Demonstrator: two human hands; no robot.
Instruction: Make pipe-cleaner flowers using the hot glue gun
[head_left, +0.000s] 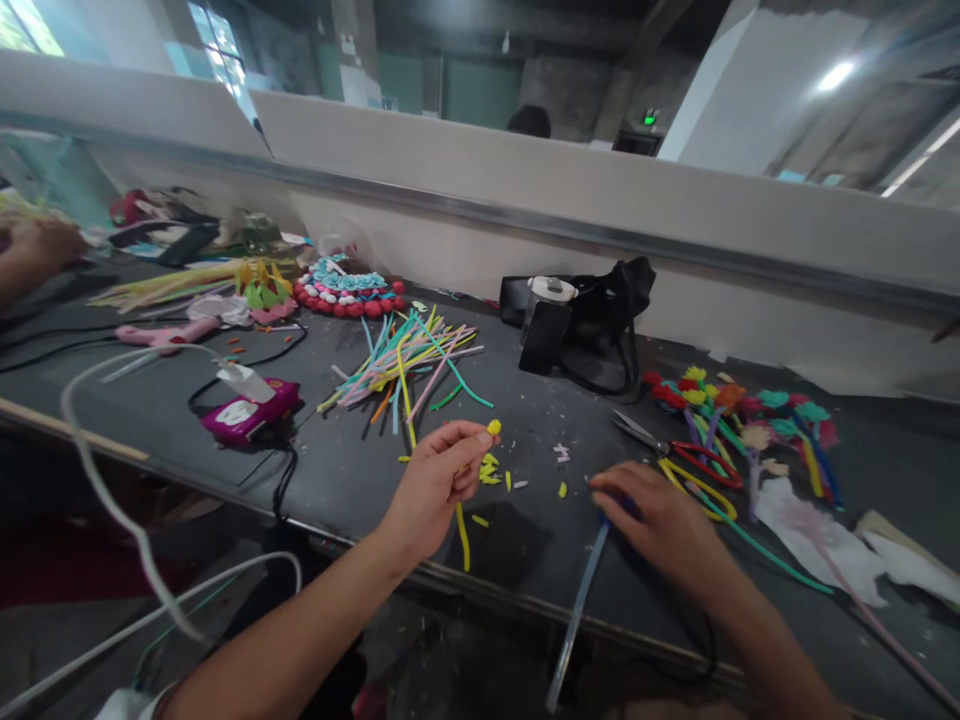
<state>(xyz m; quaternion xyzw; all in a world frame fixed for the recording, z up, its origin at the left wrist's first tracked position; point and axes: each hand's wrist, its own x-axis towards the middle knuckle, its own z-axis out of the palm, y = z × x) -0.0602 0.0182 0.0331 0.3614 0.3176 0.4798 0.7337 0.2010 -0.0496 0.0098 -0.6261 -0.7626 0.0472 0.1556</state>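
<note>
Your right hand (660, 525) covers the far end of a long, smooth grey-blue strip (574, 620). I cannot tell whether those fingers grasp it or only press on it. Your left hand (435, 490) pinches a thin, fuzzy yellow stem (463, 540) with a curled tip, above the near edge of the dark counter (360, 470). Your palm hides the stem's middle. Small yellow scraps (489, 470) lie just beside it.

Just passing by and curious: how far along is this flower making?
Done: finished flowers lie at the right. In hand: the left hand pinches a yellow stem with a curled tip; the right hand rests on a blue strip. Left: a pile of loose stems looks unused.
</note>
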